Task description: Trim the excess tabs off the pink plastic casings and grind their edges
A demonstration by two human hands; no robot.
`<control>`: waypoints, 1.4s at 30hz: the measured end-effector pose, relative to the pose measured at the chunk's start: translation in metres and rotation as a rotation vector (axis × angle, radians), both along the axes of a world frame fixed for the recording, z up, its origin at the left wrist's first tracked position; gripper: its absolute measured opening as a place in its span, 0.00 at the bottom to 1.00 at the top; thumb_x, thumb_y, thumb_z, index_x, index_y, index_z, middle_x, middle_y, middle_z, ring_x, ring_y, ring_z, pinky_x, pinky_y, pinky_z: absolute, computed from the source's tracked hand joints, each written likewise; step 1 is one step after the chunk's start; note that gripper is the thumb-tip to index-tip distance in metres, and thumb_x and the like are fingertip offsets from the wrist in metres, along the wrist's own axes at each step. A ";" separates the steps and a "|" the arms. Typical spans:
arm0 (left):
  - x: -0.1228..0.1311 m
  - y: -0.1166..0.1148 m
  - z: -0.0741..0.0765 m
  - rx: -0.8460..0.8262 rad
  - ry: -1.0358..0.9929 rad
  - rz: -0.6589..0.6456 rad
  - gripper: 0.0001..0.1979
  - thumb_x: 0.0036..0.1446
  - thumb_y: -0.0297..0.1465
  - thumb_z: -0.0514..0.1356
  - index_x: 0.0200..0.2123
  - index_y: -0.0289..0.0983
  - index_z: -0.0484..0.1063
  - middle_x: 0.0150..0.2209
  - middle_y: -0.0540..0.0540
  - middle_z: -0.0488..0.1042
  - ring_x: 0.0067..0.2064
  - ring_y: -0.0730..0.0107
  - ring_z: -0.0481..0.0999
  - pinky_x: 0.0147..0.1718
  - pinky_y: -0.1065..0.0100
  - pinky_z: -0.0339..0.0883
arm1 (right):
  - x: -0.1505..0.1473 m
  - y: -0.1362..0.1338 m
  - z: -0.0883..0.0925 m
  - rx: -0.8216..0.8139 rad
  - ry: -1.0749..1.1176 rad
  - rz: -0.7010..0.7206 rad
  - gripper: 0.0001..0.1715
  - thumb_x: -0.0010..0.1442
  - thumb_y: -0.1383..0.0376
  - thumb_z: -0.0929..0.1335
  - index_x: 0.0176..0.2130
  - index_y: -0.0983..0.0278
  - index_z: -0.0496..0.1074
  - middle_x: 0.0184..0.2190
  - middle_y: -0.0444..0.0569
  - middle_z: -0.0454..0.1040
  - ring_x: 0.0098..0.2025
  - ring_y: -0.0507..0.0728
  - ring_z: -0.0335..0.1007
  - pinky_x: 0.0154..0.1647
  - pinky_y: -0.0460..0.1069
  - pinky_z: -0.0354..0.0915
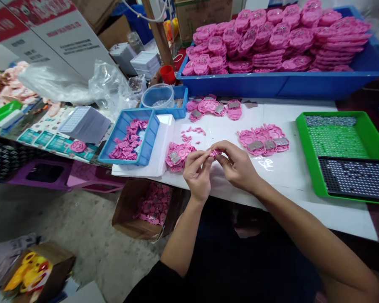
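Note:
Between the fingertips of both hands is a small pink plastic part (214,153), partly covered by the fingers. My left hand (198,174) pinches it from the left and my right hand (235,166) from the right. Just left of my left hand lie pink plastic shells (179,156), one with a grey metal plate on it. Several small pink pieces (193,131) are scattered on the white table beyond the hands. To the right, a group of pink shells (263,139) with grey plates rests on the table.
A blue tray (151,145) of pink parts stands at left, with a clear round tub (158,96) behind it. At the back is a large blue bin (271,85) piled with pink shells. A green tray (312,176) with screws is at right; a cardboard box (123,214) sits below.

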State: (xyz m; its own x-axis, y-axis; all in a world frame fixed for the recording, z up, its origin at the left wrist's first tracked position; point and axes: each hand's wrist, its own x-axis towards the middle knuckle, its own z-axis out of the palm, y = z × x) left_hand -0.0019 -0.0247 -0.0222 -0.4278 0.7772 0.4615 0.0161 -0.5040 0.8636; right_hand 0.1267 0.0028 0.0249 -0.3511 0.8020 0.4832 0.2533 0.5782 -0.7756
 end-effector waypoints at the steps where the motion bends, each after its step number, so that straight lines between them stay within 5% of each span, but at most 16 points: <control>1: -0.001 0.000 -0.001 -0.001 -0.002 -0.010 0.08 0.63 0.34 0.68 0.46 0.50 0.84 0.42 0.48 0.76 0.46 0.69 0.77 0.47 0.64 0.76 | -0.001 -0.001 0.000 0.012 -0.005 -0.017 0.07 0.72 0.66 0.64 0.47 0.62 0.71 0.42 0.51 0.76 0.43 0.56 0.74 0.46 0.51 0.71; 9: -0.003 -0.001 0.002 -0.068 -0.037 0.005 0.09 0.62 0.40 0.69 0.42 0.44 0.85 0.41 0.47 0.75 0.45 0.67 0.78 0.49 0.62 0.77 | -0.007 -0.008 0.002 -0.060 0.025 -0.090 0.05 0.69 0.67 0.66 0.44 0.63 0.72 0.38 0.49 0.76 0.38 0.54 0.73 0.42 0.50 0.71; 13: -0.003 -0.002 0.001 -0.070 -0.160 -0.058 0.07 0.61 0.40 0.70 0.41 0.46 0.85 0.42 0.49 0.74 0.44 0.70 0.78 0.47 0.66 0.77 | 0.002 -0.005 0.012 -0.158 0.078 0.033 0.10 0.68 0.64 0.69 0.48 0.64 0.76 0.42 0.50 0.80 0.41 0.55 0.77 0.46 0.50 0.75; 17: -0.004 0.001 -0.002 -0.075 -0.193 -0.042 0.12 0.59 0.45 0.70 0.40 0.45 0.84 0.45 0.48 0.77 0.51 0.66 0.78 0.55 0.61 0.74 | 0.010 0.000 0.019 -0.284 0.152 0.143 0.15 0.70 0.61 0.68 0.52 0.63 0.78 0.47 0.51 0.81 0.46 0.57 0.80 0.47 0.52 0.78; 24: -0.005 0.001 -0.003 -0.096 -0.170 -0.094 0.11 0.59 0.42 0.71 0.41 0.44 0.84 0.44 0.48 0.80 0.49 0.66 0.80 0.54 0.61 0.74 | 0.011 0.002 0.013 -0.046 0.014 0.003 0.10 0.70 0.65 0.66 0.45 0.64 0.78 0.43 0.51 0.81 0.44 0.56 0.79 0.47 0.51 0.75; 31: 0.001 0.007 -0.005 -0.187 -0.130 -0.209 0.13 0.59 0.43 0.70 0.41 0.41 0.84 0.43 0.45 0.82 0.48 0.64 0.81 0.52 0.60 0.75 | 0.028 0.013 0.028 -0.411 0.073 0.096 0.13 0.67 0.58 0.69 0.38 0.66 0.76 0.31 0.48 0.78 0.32 0.54 0.73 0.32 0.48 0.69; 36: 0.009 0.009 -0.003 -0.277 -0.015 -0.325 0.22 0.61 0.39 0.69 0.58 0.42 0.77 0.54 0.40 0.80 0.50 0.63 0.80 0.52 0.59 0.73 | 0.060 0.045 0.013 -0.183 -0.154 -0.335 0.13 0.67 0.59 0.68 0.35 0.63 0.77 0.30 0.49 0.79 0.31 0.55 0.72 0.32 0.49 0.66; 39: 0.009 0.006 0.000 -0.285 0.075 -0.340 0.20 0.63 0.35 0.67 0.57 0.42 0.76 0.50 0.42 0.82 0.49 0.64 0.80 0.51 0.60 0.72 | 0.087 0.067 -0.001 -0.055 -0.307 -0.562 0.15 0.66 0.61 0.68 0.28 0.62 0.75 0.23 0.49 0.75 0.27 0.56 0.66 0.32 0.52 0.64; 42: 0.010 0.004 0.002 -0.299 0.125 -0.351 0.18 0.64 0.34 0.65 0.57 0.41 0.76 0.46 0.43 0.82 0.48 0.65 0.80 0.49 0.62 0.72 | 0.101 0.087 -0.010 0.018 -0.404 -0.656 0.17 0.59 0.67 0.71 0.20 0.62 0.69 0.18 0.52 0.67 0.33 0.61 0.66 0.42 0.57 0.64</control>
